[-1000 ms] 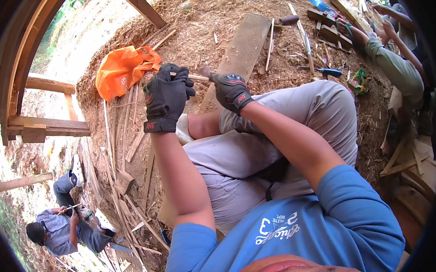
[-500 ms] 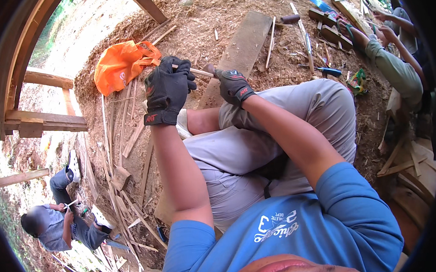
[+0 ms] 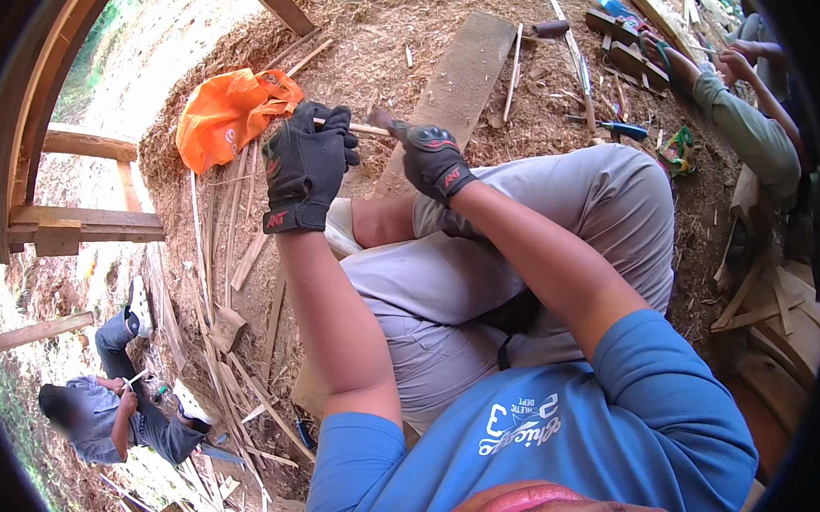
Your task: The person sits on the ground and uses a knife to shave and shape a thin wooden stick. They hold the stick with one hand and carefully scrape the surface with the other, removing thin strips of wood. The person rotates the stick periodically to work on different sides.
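Note:
In front of my crossed legs, my left hand (image 3: 298, 174), in a black glove, is closed around a thin pale wooden stick (image 3: 360, 128). The stick points out to the right, toward my other hand. My right hand (image 3: 431, 159), gloved the same way, is closed at the stick's far end. A small brown piece (image 3: 381, 120) sticks up there beside its fingertips; most of it is hidden, so its kind is unclear. Just beyond my left hand lies a crumpled orange bag (image 3: 226, 122). A wide wooden board (image 3: 462, 75) rests on the ground past my right hand.
Shavings and long wood strips (image 3: 234, 218) litter the ground at left. A dark cylinder (image 3: 551, 29) and a blue-handled tool (image 3: 626, 131) lie at the far right. One person (image 3: 101, 420) sits at lower left holding a stick; another person (image 3: 753, 140) sits at right.
Both my hands have shifted slightly left with the stick, the right hand a little more. The brown piece has tilted and moved leftward along the stick.

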`<control>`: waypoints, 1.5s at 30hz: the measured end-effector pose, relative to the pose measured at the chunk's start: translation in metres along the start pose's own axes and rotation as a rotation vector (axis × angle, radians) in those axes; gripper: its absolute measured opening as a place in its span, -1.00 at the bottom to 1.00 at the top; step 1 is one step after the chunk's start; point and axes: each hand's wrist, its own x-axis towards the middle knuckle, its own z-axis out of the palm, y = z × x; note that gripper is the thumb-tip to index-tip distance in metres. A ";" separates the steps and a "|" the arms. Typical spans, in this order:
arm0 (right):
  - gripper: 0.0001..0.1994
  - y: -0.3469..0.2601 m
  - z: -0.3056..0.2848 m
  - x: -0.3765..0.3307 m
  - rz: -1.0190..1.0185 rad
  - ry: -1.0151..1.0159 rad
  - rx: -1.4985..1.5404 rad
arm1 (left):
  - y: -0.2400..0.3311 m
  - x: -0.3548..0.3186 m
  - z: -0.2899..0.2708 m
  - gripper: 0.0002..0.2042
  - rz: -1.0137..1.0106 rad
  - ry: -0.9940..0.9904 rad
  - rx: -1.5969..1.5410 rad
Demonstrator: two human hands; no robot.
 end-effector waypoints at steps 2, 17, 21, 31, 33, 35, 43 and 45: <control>-0.55 0.008 -0.004 0.001 0.056 -0.098 -0.093 | -0.008 -0.001 0.001 -0.79 0.017 -0.003 -0.075; -0.41 0.025 0.005 -0.003 0.229 -0.081 -0.023 | -0.018 0.009 -0.011 -0.46 0.156 0.089 0.583; -0.41 0.029 0.007 -0.003 0.214 -0.086 -0.034 | -0.015 0.010 -0.011 -0.42 0.134 0.062 0.570; -0.44 -0.032 -0.018 -0.006 0.024 -0.013 0.085 | -0.038 0.018 -0.014 -0.27 0.236 0.137 0.576; -0.43 0.002 0.003 -0.012 0.068 0.053 0.011 | -0.034 0.023 -0.011 -0.26 0.210 0.120 0.594; -0.44 0.010 -0.006 -0.007 0.177 -0.113 -0.063 | -0.030 0.024 -0.011 -0.26 0.215 0.144 0.603; -0.39 -0.028 -0.017 -0.015 -0.011 0.047 0.030 | -0.030 0.020 -0.009 -0.27 0.175 0.167 0.585; -0.37 -0.010 -0.023 -0.008 0.223 -0.184 -0.031 | -0.016 0.017 -0.006 -0.27 0.079 0.126 0.529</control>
